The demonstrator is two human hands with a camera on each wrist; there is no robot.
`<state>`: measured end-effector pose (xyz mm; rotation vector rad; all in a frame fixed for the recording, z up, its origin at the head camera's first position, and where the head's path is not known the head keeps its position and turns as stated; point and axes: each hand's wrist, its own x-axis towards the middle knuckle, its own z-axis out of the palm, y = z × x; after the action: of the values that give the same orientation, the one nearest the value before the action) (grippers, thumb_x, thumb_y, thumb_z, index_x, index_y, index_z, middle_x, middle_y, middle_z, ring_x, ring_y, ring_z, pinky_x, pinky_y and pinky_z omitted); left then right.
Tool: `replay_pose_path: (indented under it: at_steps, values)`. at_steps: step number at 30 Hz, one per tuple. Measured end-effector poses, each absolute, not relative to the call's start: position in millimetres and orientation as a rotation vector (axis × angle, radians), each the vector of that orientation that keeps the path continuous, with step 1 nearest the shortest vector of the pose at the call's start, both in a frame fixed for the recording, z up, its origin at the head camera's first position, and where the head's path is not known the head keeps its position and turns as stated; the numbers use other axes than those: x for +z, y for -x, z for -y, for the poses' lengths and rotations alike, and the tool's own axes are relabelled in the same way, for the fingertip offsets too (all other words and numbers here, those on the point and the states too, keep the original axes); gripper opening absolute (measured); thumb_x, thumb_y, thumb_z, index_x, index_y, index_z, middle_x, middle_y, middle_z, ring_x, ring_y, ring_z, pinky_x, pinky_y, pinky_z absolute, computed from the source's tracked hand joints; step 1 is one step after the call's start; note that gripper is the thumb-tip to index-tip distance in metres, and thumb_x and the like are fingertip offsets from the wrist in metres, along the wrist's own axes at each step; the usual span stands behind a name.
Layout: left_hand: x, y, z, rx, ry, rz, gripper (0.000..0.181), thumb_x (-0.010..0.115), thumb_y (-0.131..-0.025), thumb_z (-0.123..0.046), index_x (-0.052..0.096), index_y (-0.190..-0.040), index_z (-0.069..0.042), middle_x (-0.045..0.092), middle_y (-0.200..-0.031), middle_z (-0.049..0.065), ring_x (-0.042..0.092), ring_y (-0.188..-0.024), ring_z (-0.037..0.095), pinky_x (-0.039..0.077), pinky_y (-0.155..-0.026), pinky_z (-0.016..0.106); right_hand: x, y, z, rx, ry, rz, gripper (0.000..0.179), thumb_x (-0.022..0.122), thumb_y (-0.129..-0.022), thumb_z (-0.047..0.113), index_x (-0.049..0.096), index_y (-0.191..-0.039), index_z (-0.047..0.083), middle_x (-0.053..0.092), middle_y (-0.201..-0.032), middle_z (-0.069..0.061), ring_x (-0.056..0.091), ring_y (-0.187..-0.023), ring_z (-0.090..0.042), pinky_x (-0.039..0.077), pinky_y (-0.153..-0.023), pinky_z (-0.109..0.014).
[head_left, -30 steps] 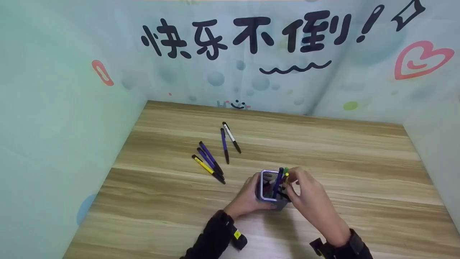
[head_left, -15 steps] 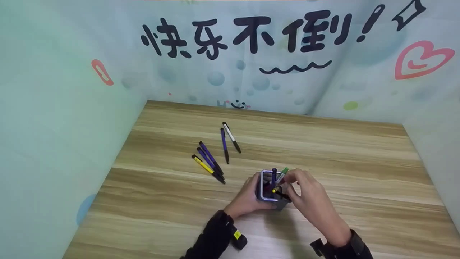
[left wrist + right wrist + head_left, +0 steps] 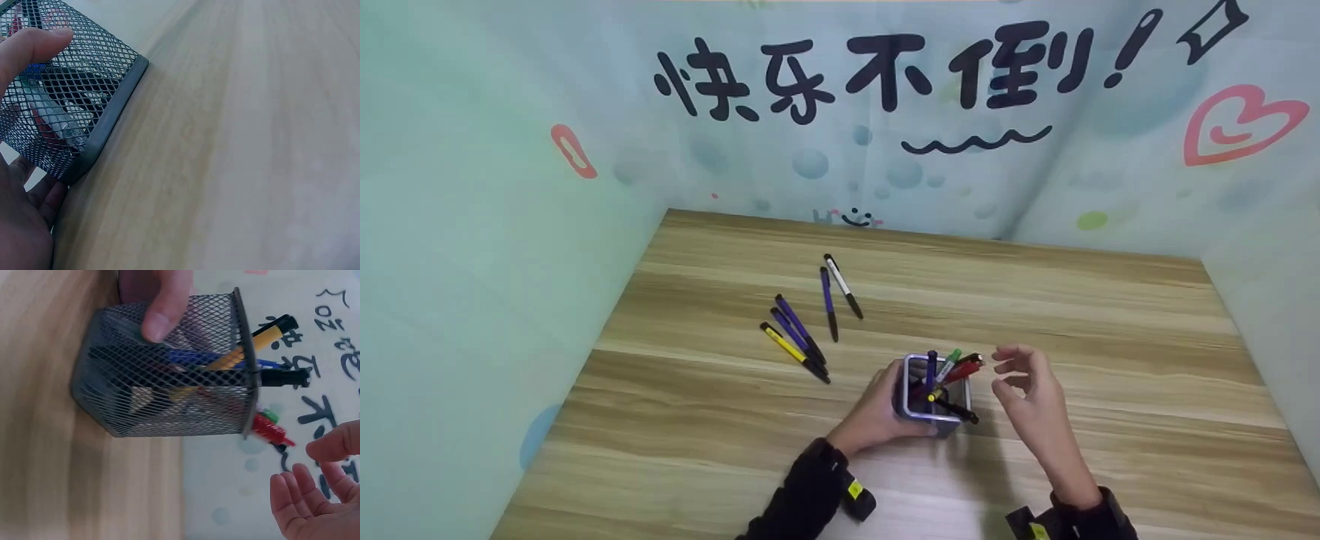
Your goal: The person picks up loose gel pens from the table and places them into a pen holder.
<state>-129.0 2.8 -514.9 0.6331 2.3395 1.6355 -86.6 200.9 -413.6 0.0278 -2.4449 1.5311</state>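
My left hand [image 3: 881, 411] grips a mesh pen holder [image 3: 949, 430] from its left side, thumb across one wall in both wrist views. Several pens stand in it at differing tilts: a dark blue pen [image 3: 931, 367], a green-capped pen [image 3: 947, 365], a red pen [image 3: 966, 370], a yellow pen [image 3: 261, 340] and a black pen [image 3: 284, 377]. Their lower parts show only dimly through the mesh. Just right of the holder, my right hand [image 3: 1030, 386] is apart from it, fingers loosely bent with nothing between them.
Left of the holder on the wooden table [image 3: 1110, 322] lie a yellow pen [image 3: 795, 352], several purple pens [image 3: 829, 304] and a white pen [image 3: 844, 286]. A printed cloth wall [image 3: 780, 165] closes off the back, and others stand at the sides.
My right hand has let go of the pens and drawn away to the right. The yellow pen has tipped toward the holder's front. The left hand and holder have stayed put.
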Motion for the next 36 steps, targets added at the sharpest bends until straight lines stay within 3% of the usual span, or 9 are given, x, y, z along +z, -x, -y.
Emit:
replay_pose_path:
  at_steps: [4,8,14,21,24,27,31,34,36]
  values:
    - [-515,129,-3,1.645,-0.637,-2.338,0.099,0.087,-0.057,-0.032,0.033,-0.139,-0.024,0.047,-0.132,0.000,0.042,-0.121,0.019,0.034,-0.106,0.042,-430,89,-205,1.766,0.047,2.479,0.048,0.044,-0.077,-0.021,0.039,-0.122,-0.008,0.050,-0.120,-0.021,0.052,-0.099,-0.011,0.047,-0.085,-0.018]
    - [-516,129,-3,1.665,-0.639,-2.323,0.098,0.087,-0.057,-0.031,0.033,-0.139,-0.025,0.047,-0.132,0.000,0.042,-0.120,0.019,0.034,-0.106,0.043,-448,90,-206,1.982,-0.077,2.564,0.069,0.038,-0.069,-0.026,0.028,-0.134,-0.005,0.039,-0.135,-0.024,0.045,-0.120,-0.033,0.040,-0.104,-0.040]
    - [-517,129,-2,1.673,-0.654,-2.329,0.097,0.086,-0.058,-0.034,0.033,-0.139,-0.024,0.046,-0.132,0.000,0.041,-0.121,0.019,0.033,-0.107,0.042,-471,89,-204,2.235,-0.290,2.639,0.093,0.063,-0.067,-0.012,0.015,-0.145,0.007,0.026,-0.146,-0.026,0.026,-0.134,-0.044,0.017,-0.111,-0.056]
    - [-518,130,-2,1.666,-0.702,-2.348,0.096,0.084,-0.061,-0.036,0.032,-0.141,-0.021,0.046,-0.136,0.000,0.040,-0.124,0.019,0.031,-0.108,0.040,-491,95,-198,2.222,-0.208,2.601,0.097,0.076,-0.068,0.000,0.017,-0.144,0.006,0.034,-0.144,-0.024,0.030,-0.133,-0.039,0.013,-0.113,-0.055]
    - [-519,132,-3,1.693,-0.714,-2.336,0.095,0.085,-0.060,-0.035,0.034,-0.139,-0.021,0.047,-0.135,-0.001,0.041,-0.123,0.017,0.031,-0.108,0.037,-495,97,-197,2.221,-0.183,2.569,0.097,0.076,-0.068,-0.001,0.018,-0.145,0.005,0.035,-0.144,-0.022,0.044,-0.124,-0.029,0.022,-0.112,-0.048]
    - [-519,133,-5,1.712,-0.726,-2.346,0.095,0.086,-0.060,-0.035,0.035,-0.138,-0.020,0.048,-0.134,-0.001,0.043,-0.123,0.016,0.031,-0.108,0.036,-498,98,-197,2.259,-0.168,2.530,0.093,0.074,-0.069,-0.002,0.019,-0.145,0.005,0.040,-0.139,-0.023,0.061,-0.090,-0.019,0.045,-0.094,-0.034]
    - [-518,132,-6,1.669,-0.722,-2.410,0.096,0.085,-0.061,-0.038,0.033,-0.140,-0.017,0.048,-0.136,0.002,0.043,-0.124,0.019,0.032,-0.108,0.037,-503,97,-197,2.336,-0.089,2.442,0.090,0.072,-0.070,-0.003,0.023,-0.145,0.008,0.042,-0.137,-0.021,0.060,-0.079,-0.012,0.051,-0.070,-0.025]
    - [-517,131,-6,1.639,-0.712,-2.418,0.100,0.084,-0.062,-0.038,0.030,-0.143,-0.016,0.045,-0.139,0.004,0.041,-0.127,0.021,0.030,-0.109,0.040,-506,95,-196,2.301,0.001,2.412,0.090,0.074,-0.070,-0.001,0.027,-0.145,0.011,0.042,-0.141,-0.015,0.054,-0.107,-0.015,0.044,-0.090,-0.026]
    - [-516,130,-4,1.619,-0.701,-2.389,0.102,0.084,-0.063,-0.031,0.026,-0.146,-0.017,0.040,-0.142,0.004,0.037,-0.130,0.022,0.028,-0.111,0.042,-508,93,-195,2.261,0.029,2.405,0.090,0.074,-0.069,-0.001,0.028,-0.145,0.011,0.043,-0.141,-0.015,0.051,-0.114,-0.023,0.040,-0.099,-0.034]
